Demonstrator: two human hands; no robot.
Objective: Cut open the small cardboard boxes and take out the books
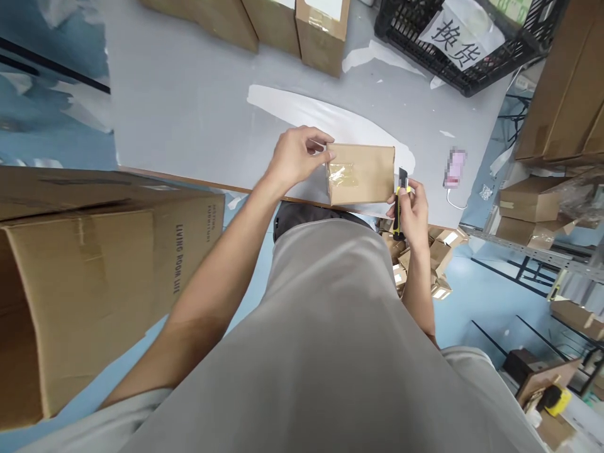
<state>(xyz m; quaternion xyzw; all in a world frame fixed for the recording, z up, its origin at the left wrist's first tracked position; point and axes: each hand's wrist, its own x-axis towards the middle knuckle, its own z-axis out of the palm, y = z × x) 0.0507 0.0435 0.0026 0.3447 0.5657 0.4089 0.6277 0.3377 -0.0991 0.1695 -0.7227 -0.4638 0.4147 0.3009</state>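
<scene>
Pinching the far left corner of a small box point(363, 173) with the left hand point(298, 156), with the thumb at the top face and the other fingers curled just beyond. Gripping a knife point(397, 217) in the right hand point(413, 211), with the bare blade point(402, 176) pointing away from the body. Placed between the two hands, at the near edge of the counter point(189, 113): to the right of the left hand, and just left of the knife. Hard to tell from this overhead angle whether resting flat or tipped slightly off the surface. Stretching lengthwise from left to right, roughly along the counter's front edge, with the knife set crosswise to that long axis, close beside the right short end. Patched with clear tape point(343, 175) at the left end, and so nearer to the left hand than to the blade, with most of the box's length in between. Backed by a white strip point(321, 110) on the counter, with cardboard boxes point(321, 44) along the far side and a black crate point(415, 53) at the far right. Flanked farther right by a pink thing point(456, 167) with a white cable point(453, 205).
</scene>
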